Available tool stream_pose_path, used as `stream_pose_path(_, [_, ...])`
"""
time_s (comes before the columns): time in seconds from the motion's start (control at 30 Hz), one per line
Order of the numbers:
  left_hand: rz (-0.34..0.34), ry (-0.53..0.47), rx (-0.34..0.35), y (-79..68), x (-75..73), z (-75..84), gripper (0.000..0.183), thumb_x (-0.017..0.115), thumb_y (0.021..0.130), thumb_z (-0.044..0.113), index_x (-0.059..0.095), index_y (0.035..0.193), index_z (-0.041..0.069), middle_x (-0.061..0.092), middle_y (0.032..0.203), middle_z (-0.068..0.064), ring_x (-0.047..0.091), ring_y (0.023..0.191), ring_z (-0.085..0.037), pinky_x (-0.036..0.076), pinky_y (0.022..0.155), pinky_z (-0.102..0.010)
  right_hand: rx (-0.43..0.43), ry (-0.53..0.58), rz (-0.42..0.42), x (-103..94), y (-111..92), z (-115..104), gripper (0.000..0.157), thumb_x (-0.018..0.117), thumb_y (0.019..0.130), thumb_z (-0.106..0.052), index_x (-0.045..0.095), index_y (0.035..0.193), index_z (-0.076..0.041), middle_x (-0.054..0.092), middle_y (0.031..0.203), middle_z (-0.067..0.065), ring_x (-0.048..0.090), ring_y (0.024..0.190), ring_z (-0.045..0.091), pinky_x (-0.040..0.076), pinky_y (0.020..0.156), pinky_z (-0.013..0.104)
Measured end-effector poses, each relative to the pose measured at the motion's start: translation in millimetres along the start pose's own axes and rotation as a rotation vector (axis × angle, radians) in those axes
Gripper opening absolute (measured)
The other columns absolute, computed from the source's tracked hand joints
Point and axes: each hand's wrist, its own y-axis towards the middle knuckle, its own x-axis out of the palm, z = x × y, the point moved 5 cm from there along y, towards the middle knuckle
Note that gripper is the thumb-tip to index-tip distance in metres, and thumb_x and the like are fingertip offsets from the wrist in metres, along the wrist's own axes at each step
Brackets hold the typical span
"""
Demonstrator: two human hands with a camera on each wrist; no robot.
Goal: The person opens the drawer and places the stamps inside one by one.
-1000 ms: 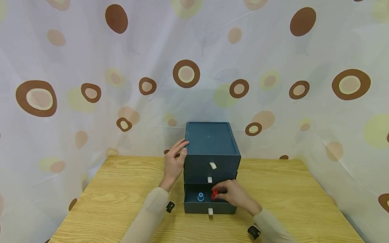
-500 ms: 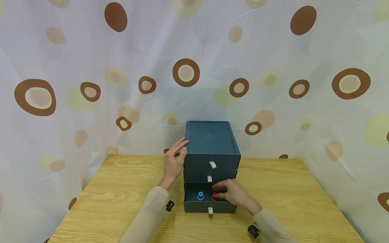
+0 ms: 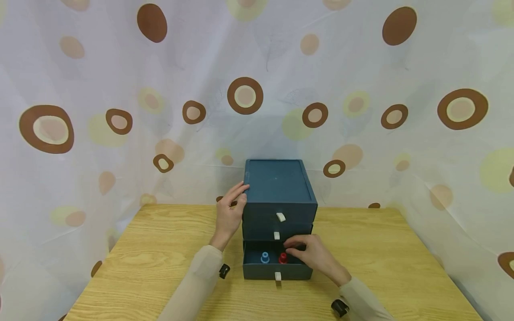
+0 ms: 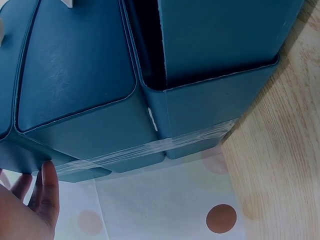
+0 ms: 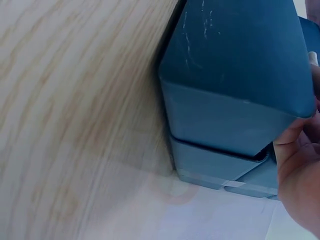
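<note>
A dark blue drawer unit [image 3: 279, 180] stands on the table, its bottom drawer [image 3: 261, 271] pulled out. Inside that drawer a small blue stepped peg [image 3: 265, 257] and a similar red peg [image 3: 283, 258] stand upright, side by side. My left hand [image 3: 230, 215] rests against the unit's upper left edge with extended fingers; its fingertips [image 4: 47, 172] touch the side wall in the left wrist view. Over the right part of the drawer is my right hand [image 3: 313, 255], thumb and fingers apart with nothing between them, just right of the red peg. The right wrist view hides both pegs behind the drawer wall.
Two closed drawers with white pull tabs [image 3: 280, 217] sit above the pulled-out one. Clear tape [image 4: 150, 147] runs along the unit's side. Behind the wooden table [image 3: 172, 249] hangs a patterned curtain [image 3: 277, 147]. Black wrist straps [image 3: 340, 307] show at the sleeves.
My right hand has let go of the red peg and drawn slightly to the right. The peg now stands in the drawer. My left hand stays at the unit's edge.
</note>
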Motion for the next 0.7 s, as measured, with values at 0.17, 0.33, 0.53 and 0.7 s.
stream_pose_path(0.17, [-0.004,0.001,0.002,-0.7,0.5,1.4,0.031,0.053,0.099,0.007,0.065,0.125,-0.003,0.055,0.138,-0.024,0.060,0.119,-0.038,0.054,0.085,-0.051,0.011,0.024,0.008,-1.1,-3,-4,0.016,0.074,0.088,-0.019,0.076,0.101,-0.010,0.074,0.091,-0.003,0.064,0.073,0.002,0.053,0.063,0.023])
stream_pose_path(0.33, [-0.003,-0.002,0.007,0.2,0.3,1.7,0.031,0.053,0.099,0.008,0.064,0.125,-0.004,0.055,0.138,-0.025,0.059,0.120,-0.038,0.054,0.085,-0.049,0.029,0.022,-0.014,-1.4,-6,-11,0.012,0.072,0.090,-0.026,0.076,0.094,-0.016,0.072,0.082,-0.002,0.058,0.064,0.001,0.051,0.058,0.023])
stream_pose_path(0.53, [-0.011,-0.004,-0.001,0.5,0.1,0.2,0.032,0.052,0.100,0.010,0.064,0.127,-0.003,0.054,0.140,-0.024,0.059,0.121,-0.037,0.054,0.086,-0.051,0.009,0.000,-0.058,3.5,-12,-18,0.013,0.070,0.091,-0.031,0.075,0.088,-0.020,0.070,0.073,0.003,0.055,0.056,0.000,0.048,0.052,0.022])
stream_pose_path(0.7, [-0.010,-0.004,-0.004,-0.4,0.1,-1.3,0.031,0.053,0.100,0.010,0.064,0.127,-0.003,0.054,0.139,-0.023,0.058,0.121,-0.036,0.054,0.086,-0.050,-0.100,-0.045,-0.082,5.5,-20,-27,0.012,0.069,0.092,-0.029,0.075,0.089,-0.019,0.067,0.067,-0.003,0.050,0.051,-0.007,0.044,0.046,0.018])
